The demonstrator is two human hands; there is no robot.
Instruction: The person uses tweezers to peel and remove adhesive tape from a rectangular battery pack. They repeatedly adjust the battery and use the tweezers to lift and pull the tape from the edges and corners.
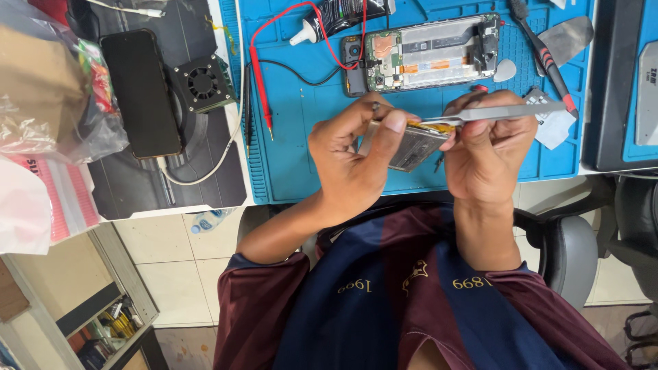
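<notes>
Opened phone point(428, 53) on blue mat point(301, 137) beyond battery point(411, 145), tweezers point(493, 113)

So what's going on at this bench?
A person seated at a blue work mat is working on a small flat phone part. The left hand holds the part up above the mat's edge, and the right hand brings metal tweezers to its top edge. An opened phone lies on the mat behind, with a red probe lead alongside.

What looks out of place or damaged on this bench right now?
The phone on the blue mat lies with its back off, circuit board exposed. The left hand holds a flat part while the right hand brings tweezers to it. Nothing is spilled.
</notes>
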